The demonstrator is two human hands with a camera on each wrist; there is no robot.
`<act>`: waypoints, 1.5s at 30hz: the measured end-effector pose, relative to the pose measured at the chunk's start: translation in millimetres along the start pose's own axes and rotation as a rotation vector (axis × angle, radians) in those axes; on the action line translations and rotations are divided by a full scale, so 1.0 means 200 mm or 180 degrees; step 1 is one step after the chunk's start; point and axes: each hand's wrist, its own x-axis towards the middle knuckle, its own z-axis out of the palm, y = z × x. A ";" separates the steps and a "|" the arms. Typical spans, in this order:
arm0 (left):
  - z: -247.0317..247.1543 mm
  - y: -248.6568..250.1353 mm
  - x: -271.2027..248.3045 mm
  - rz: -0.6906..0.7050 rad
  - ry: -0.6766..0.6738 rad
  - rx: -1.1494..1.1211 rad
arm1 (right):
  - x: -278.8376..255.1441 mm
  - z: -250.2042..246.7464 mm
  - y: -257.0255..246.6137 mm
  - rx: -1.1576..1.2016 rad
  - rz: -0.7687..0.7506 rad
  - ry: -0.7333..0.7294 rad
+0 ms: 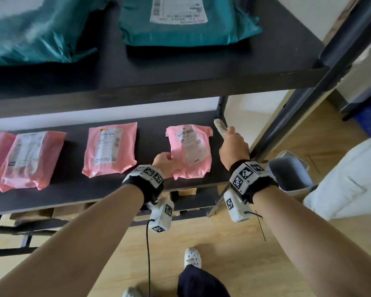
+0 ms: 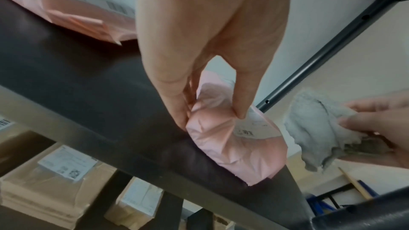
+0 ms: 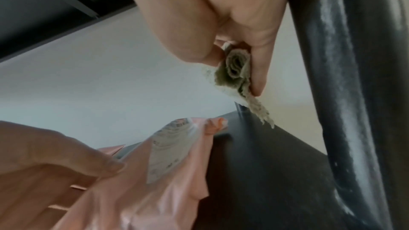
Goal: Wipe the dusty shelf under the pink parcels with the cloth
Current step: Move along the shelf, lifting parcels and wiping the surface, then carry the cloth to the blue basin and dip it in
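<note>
Several pink parcels lie on the dark middle shelf (image 1: 150, 133). My left hand (image 1: 165, 161) pinches the near left corner of the rightmost pink parcel (image 1: 191, 151), thumb and fingers gripping the crumpled plastic (image 2: 212, 128). My right hand (image 1: 234, 146) holds a bunched grey-white cloth (image 1: 220, 126) above the shelf's right end, just right of that parcel. The cloth (image 3: 236, 71) is clamped between thumb and fingers, a frayed end hanging down. In the left wrist view the cloth (image 2: 314, 128) hangs to the right of the parcel.
Another pink parcel (image 1: 109, 151) lies left of centre, with more at the far left (image 1: 28, 159). Teal parcels (image 1: 180, 20) sit on the upper shelf. The rack's dark post (image 1: 308, 95) runs close to my right hand. Brown boxes (image 2: 50, 177) fill the shelf below. A grey bin (image 1: 291, 170) stands on the floor.
</note>
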 end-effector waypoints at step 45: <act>-2.62 -1.67 -1.42 -0.0760 0.2386 0.1221 | -1.89 1.16 -2.77 -0.0363 -0.3635 -0.2195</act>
